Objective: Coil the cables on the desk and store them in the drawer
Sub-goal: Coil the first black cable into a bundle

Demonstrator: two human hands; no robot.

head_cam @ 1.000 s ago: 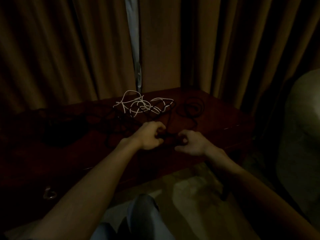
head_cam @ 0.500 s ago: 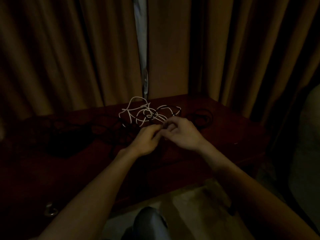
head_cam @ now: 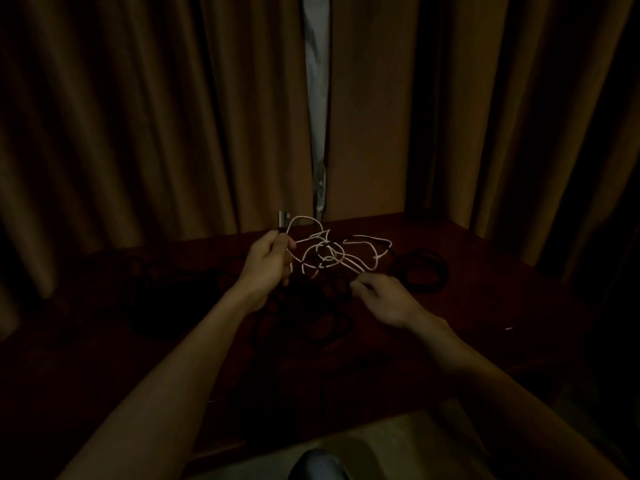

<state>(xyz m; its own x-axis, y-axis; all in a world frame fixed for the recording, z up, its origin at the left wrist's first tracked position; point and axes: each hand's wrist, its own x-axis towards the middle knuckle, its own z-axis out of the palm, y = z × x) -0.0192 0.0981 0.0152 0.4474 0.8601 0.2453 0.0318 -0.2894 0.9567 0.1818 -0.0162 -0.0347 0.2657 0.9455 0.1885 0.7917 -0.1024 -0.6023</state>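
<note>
A tangled white cable (head_cam: 337, 252) lies on the dark red desk (head_cam: 485, 306) near its far edge. My left hand (head_cam: 268, 265) is raised above the desk and grips a cable end, its metal plug (head_cam: 282, 220) sticking up above my fist. My right hand (head_cam: 381, 299) hovers low just right of it, fingertips pinched together near the white tangle; in the dim light I cannot tell what they hold. Black cables (head_cam: 311, 306) lie in loose loops under and between both hands. A black coil (head_cam: 424, 273) rests to the right.
Brown curtains (head_cam: 138, 133) hang close behind the desk, with a pale gap (head_cam: 317, 116) in the middle. More dark cable loops (head_cam: 166, 289) spread over the left of the desk. Light floor (head_cam: 398, 445) shows below the front edge.
My hands have parted. The left one rose with a plug end in its grip. The right one dropped down and to the right. The camera moved closer to the desk.
</note>
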